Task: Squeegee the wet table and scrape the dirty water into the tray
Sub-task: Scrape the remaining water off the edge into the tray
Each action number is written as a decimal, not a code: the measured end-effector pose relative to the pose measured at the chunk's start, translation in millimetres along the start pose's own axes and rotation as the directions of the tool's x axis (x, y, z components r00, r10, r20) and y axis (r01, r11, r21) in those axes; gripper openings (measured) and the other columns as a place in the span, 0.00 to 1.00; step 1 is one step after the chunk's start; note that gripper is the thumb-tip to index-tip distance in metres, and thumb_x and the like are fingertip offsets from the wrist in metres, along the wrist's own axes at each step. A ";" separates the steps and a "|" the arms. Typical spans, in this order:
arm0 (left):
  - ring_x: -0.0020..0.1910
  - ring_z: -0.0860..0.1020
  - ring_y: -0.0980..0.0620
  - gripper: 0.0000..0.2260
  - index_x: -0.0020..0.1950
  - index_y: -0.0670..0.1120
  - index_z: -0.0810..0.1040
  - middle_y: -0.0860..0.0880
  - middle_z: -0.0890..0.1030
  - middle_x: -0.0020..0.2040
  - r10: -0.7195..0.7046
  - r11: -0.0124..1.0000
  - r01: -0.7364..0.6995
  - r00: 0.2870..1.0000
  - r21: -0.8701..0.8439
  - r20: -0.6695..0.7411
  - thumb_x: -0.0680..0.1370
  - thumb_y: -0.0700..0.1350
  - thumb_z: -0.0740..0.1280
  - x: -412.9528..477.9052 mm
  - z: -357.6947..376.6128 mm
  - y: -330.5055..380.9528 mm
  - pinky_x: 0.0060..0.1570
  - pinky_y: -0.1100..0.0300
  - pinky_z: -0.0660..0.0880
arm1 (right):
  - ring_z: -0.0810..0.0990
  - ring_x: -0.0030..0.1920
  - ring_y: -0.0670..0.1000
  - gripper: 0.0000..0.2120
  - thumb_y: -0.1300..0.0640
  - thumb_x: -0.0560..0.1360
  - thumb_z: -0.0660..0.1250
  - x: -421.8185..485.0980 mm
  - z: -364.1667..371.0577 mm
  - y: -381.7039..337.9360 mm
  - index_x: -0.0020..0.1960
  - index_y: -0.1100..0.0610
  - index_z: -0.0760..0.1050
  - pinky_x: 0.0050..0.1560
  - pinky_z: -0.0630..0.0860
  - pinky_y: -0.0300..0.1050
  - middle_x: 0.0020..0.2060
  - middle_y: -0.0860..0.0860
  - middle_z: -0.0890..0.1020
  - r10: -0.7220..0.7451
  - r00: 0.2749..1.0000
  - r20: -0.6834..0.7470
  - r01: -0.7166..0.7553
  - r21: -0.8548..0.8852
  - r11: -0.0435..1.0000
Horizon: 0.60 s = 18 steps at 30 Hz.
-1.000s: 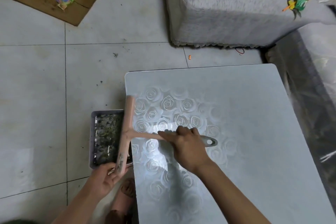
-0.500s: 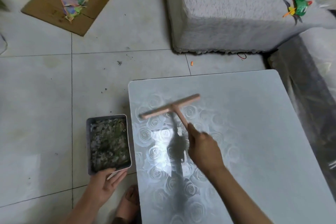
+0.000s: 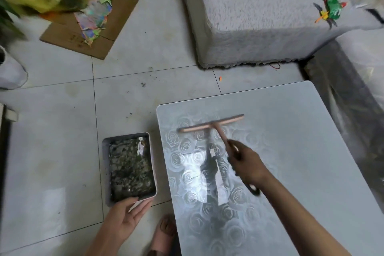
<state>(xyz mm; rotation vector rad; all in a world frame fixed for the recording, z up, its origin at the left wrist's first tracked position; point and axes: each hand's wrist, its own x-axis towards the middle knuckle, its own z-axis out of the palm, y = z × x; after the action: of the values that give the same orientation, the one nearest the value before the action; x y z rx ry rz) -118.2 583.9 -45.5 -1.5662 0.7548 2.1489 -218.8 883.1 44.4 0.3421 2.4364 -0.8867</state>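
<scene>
Right hand [image 3: 246, 164] grips the squeegee [image 3: 212, 126] near the surface's [image 3: 301, 141] far-left corner; left hand [image 3: 126, 217] holds the tray's [image 3: 105, 164] near end beside its left edge.

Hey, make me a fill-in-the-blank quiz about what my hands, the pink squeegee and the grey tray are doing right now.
The right hand grips the pink T-shaped squeegee by its ____.
The left hand holds the near end of the grey rectangular tray, which is full of dirty ____.
That tray is off the ____ edge of the pale rose-patterned table.
The flattened brown cardboard lies on the tiled ____.
Missing words: handle; water; left; floor.
</scene>
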 end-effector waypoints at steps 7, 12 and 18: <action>0.37 0.83 0.35 0.10 0.53 0.35 0.73 0.35 0.83 0.40 -0.021 0.999 0.020 0.998 0.028 0.054 0.74 0.28 0.58 -22.9 -1.7 3.6 0.31 0.46 0.81 | 0.77 0.32 0.54 0.18 0.57 0.80 0.56 41.9 26.4 -36.7 0.69 0.48 0.69 0.39 0.81 0.51 0.46 0.54 0.81 -0.075 0.994 -0.083 0.079 0.038 0.996; 0.36 0.83 0.35 0.11 0.55 0.34 0.72 0.36 0.83 0.39 -0.027 0.993 0.022 0.999 0.115 0.041 0.75 0.28 0.57 -37.4 -10.2 4.7 0.28 0.47 0.80 | 0.74 0.26 0.48 0.18 0.58 0.79 0.56 -3.0 21.2 -9.4 0.65 0.46 0.74 0.22 0.73 0.38 0.39 0.52 0.81 -0.034 0.999 -0.033 0.031 -0.084 0.996; 0.38 0.82 0.32 0.22 0.69 0.35 0.65 0.33 0.78 0.56 -0.032 0.983 0.024 0.999 0.184 0.041 0.75 0.27 0.58 -49.8 -25.6 8.5 0.31 0.46 0.81 | 0.66 0.20 0.46 0.32 0.62 0.76 0.50 -96.9 9.9 11.4 0.67 0.27 0.61 0.21 0.69 0.37 0.27 0.48 0.71 0.073 0.970 0.230 -0.011 -0.259 0.966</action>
<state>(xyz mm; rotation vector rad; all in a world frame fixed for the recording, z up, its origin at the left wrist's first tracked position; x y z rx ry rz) -88.6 562.1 -2.5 -1.4227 0.8837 2.0238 -129.7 879.7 85.4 0.1799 2.2748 -0.5488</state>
